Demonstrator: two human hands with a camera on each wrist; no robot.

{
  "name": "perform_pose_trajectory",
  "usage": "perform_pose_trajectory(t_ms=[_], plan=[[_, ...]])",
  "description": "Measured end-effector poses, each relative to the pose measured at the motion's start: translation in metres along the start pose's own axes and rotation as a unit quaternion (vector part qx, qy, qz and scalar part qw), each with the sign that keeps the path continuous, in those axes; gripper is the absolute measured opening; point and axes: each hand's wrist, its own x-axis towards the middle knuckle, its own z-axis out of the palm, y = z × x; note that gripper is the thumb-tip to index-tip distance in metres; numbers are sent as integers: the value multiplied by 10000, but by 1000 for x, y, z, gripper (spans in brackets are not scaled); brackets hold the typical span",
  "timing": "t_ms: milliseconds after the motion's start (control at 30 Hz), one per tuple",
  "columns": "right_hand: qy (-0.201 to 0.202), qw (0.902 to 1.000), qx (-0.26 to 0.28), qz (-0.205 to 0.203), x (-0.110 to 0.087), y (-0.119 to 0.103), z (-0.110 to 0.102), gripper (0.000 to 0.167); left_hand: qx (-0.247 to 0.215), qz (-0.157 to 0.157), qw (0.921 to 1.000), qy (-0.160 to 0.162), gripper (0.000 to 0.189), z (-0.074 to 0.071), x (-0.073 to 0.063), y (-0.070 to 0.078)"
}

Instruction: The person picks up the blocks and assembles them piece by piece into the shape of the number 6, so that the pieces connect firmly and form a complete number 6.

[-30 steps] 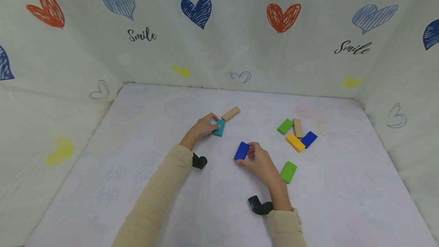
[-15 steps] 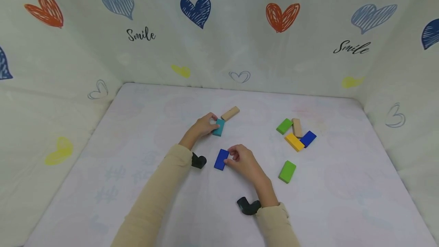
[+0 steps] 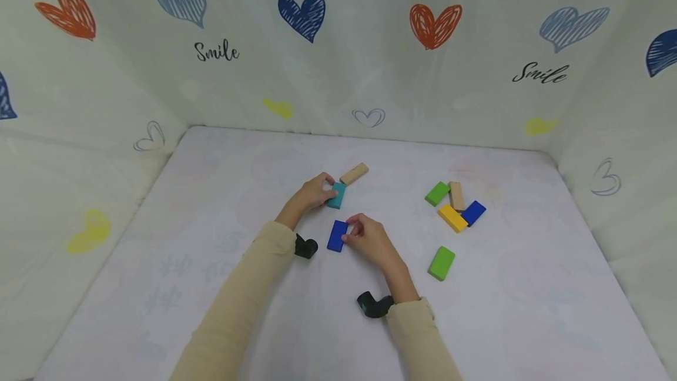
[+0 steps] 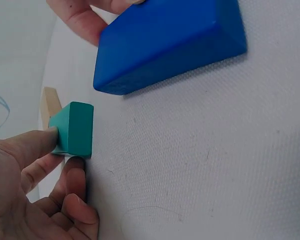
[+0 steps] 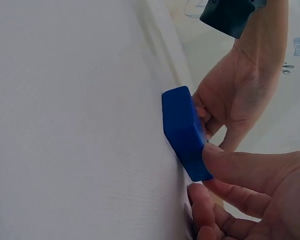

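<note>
My left hand (image 3: pixel 311 194) pinches a teal block (image 3: pixel 337 196) between thumb and fingers, its far end right at the near end of a plain wooden block (image 3: pixel 354 173). Nearer to me, my right hand (image 3: pixel 372 242) holds a blue block (image 3: pixel 336 236) by its right side, thumb at the near part and fingers at the far corner. In the left wrist view, the blue block (image 4: pixel 164 47) looms large close over the white cloth, with the teal block (image 4: pixel 80 129) beyond it. The right wrist view has my right thumb (image 5: pixel 239 167) pressed against the blue block's side.
On the right lies a cluster of a green block (image 3: pixel 437 193), a wooden block (image 3: pixel 456 196), a yellow block (image 3: pixel 452 218) and a blue block (image 3: pixel 473 213). Another green block (image 3: pixel 441 263) lies nearer. Behind the white-covered table (image 3: pixel 254 157) hangs a heart-printed curtain (image 3: pixel 365 63).
My right hand has carried the blue block leftward, then slightly away from me, so it now lies just below the teal block. My left hand stays on the teal block.
</note>
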Motion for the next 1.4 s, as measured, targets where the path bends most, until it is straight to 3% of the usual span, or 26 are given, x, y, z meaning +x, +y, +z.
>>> perform_pose_trajectory(t_ms=[200,367,500,833,1067,1400], plan=[[-27,9992,-58,386,6,-2,1,39,-8,-19,10000,-33,41,-1,1,-1],[-355,9976,-281,525,4,-7,5,72,-33,16,10000,-34,40,-1,1,-1],[-447,9962,-673,319,0,-10,9,89,-66,34,10000,-39,39,-1,1,-1],[-412,9950,-905,18,-1,-10,6,70,-19,168,9998,-48,39,-1,2,-4],[-615,9941,-874,-161,7,-6,-4,69,17,124,9999,-87,40,0,2,-3],[-859,9906,-1062,-73,15,-12,-7,69,58,218,9997,87,40,-1,1,-3]])
